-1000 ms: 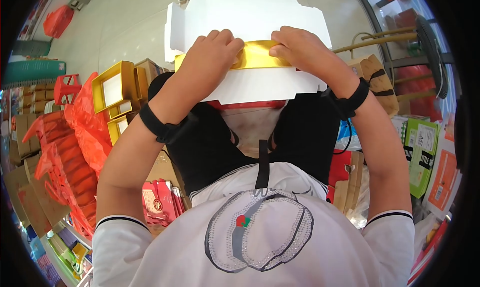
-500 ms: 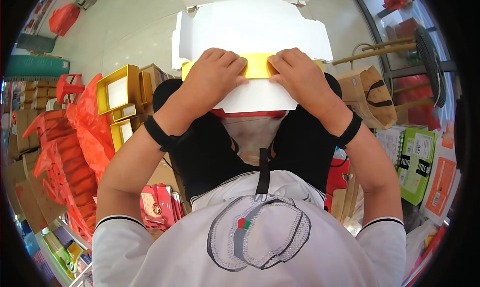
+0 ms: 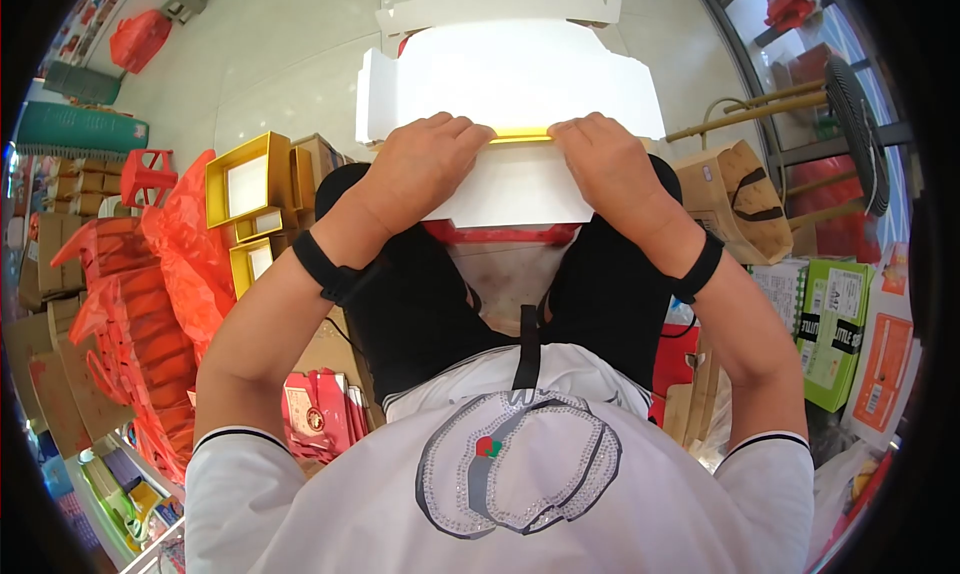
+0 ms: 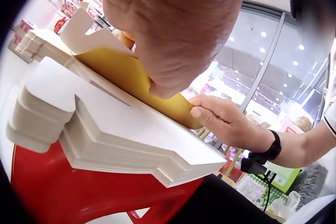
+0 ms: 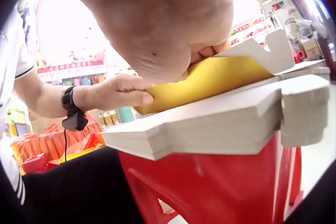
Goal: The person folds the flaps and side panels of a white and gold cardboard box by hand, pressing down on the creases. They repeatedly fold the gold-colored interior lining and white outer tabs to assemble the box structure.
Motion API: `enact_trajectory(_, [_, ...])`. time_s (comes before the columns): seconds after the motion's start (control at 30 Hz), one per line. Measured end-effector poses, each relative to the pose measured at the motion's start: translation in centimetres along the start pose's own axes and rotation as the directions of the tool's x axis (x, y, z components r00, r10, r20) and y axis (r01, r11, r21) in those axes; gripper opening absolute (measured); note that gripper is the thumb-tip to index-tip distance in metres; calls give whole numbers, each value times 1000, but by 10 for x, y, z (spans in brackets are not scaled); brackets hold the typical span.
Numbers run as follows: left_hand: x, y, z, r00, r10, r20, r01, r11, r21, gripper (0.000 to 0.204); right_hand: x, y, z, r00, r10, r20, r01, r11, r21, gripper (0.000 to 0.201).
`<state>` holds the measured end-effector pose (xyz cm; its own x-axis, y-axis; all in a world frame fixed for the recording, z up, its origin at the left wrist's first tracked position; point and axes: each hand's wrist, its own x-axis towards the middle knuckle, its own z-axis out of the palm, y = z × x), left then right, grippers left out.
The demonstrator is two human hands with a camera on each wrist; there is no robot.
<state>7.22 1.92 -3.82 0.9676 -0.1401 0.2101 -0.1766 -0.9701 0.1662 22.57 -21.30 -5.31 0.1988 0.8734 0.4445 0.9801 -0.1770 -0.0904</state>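
A stack of flat white die-cut card sheets (image 4: 115, 124) lies on a red plastic stool (image 5: 210, 182) between the knees. The near part of the top sheet has a gold side (image 5: 210, 82) that stands raised, seen as a thin yellow strip (image 3: 522, 134) in the head view. My left hand (image 3: 428, 166) grips this raised edge on the left, fingers over the top and thumb on the gold face. On the right, my right hand (image 3: 608, 169) pinches the same edge, its thumb against the gold. A short stretch of gold shows between the hands.
Gold open boxes (image 3: 240, 179) and a red plastic bag (image 3: 190, 254) are at the left. At the right are a brown paper bag (image 3: 738, 199), a green box (image 3: 832, 334) and a round black object on poles (image 3: 857, 134). Red packets (image 3: 318, 414) lie beside the left thigh.
Both hands have come nearer the body and closer together. The gold band has narrowed to a thin strip in the head view, and more white card shows behind it.
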Motion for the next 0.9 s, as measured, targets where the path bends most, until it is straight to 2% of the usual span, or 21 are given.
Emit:
enact_trajectory(0.03, [0, 1, 0, 999, -26, 23, 26, 1000, -4, 28, 0, 1, -1, 999, 26, 28, -27, 999, 22, 26])
enact_trajectory(0.13, [11, -6, 2, 995, -103, -16, 100, 989, -107, 26, 11, 7, 7, 996, 79, -35, -77, 995, 69, 23])
enact_trajectory(0.23, [19, -11, -3, 972, -227, 66, 232, 969, -85, 28, 22, 18, 10, 991, 123, 58, -128, 988, 85, 23])
enact_trajectory(0.33, [28, -7, -14, 897, -401, 184, 411, 912, -17, 35, 29, 21, 11, 993, 115, 31, -116, 993, 25, 25])
enact_trajectory(0.43, [24, -13, 0, 906, -421, 51, 412, 901, 135, 40, 29, 19, 15, 979, 185, 80, -185, 983, -15, 28])
enact_trajectory(0.53, [23, -14, 10, 910, -413, -30, 414, 906, 91, 41, 24, 11, 20, 993, 97, -74, -104, 990, -93, 28])
enact_trajectory(0.6, [19, -15, 16, 937, -337, -93, 344, 936, 73, 38, 19, -13, 18, 995, -1, -102, 3, 1000, 22, 32])
enact_trajectory(0.67, [15, -16, 23, 963, -213, -168, 228, 971, 75, 35, 3, -42, 31, 1000, 7, 18, -10, 984, 176, 43])
enact_trajectory(0.73, [11, -12, 25, 968, -42, -246, 68, 993, 98, 32, -1, -53, 26, 997, 14, 73, -23, 991, 128, 49])
enact_trajectory(0.77, [4, -6, 26, 987, -27, -158, 34, 999, 40, 35, 1, -51, 25, 997, 18, 76, -30, 987, 161, 50])
enact_trajectory(0.9, [-19, 17, 19, 988, -151, -26, 151, 988, 40, 48, -5, -44, 18, 993, 52, 103, -74, 971, 227, 53])
